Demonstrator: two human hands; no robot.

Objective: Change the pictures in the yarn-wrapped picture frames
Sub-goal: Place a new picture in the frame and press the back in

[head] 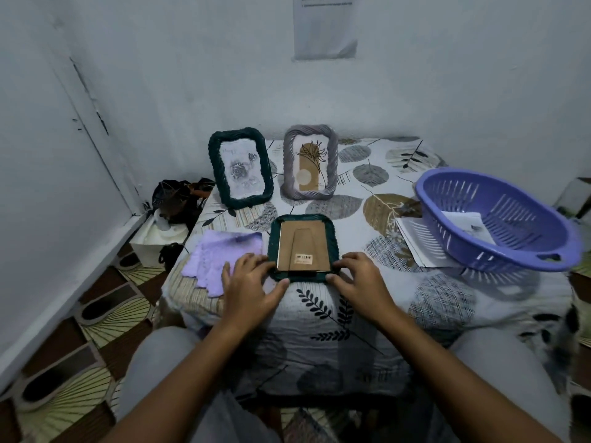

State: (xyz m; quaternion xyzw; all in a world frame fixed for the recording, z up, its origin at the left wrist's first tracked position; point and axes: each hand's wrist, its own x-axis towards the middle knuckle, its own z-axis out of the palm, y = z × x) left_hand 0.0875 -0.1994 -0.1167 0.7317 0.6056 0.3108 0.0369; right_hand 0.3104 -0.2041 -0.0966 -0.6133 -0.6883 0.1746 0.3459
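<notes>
A dark green yarn-wrapped frame [303, 220] lies face down near the table's front edge, its brown cardboard back and stand facing up. My left hand [252, 282] pinches its near left corner with thumb and fingers. My right hand [358, 278] pinches its near right corner. Behind it two frames stand upright: a dark green one [240, 167] holding a grey rose picture, and a grey-lilac one [310, 161] holding a tan plant picture.
A lilac cloth [220, 254] lies left of the flat frame. A purple plastic basket [499, 219] with paper sheets inside sits at the right, more sheets [412, 238] under its edge. The table carries a leaf-print cover [351, 311]. Dark bags [179, 199] sit on the floor at left.
</notes>
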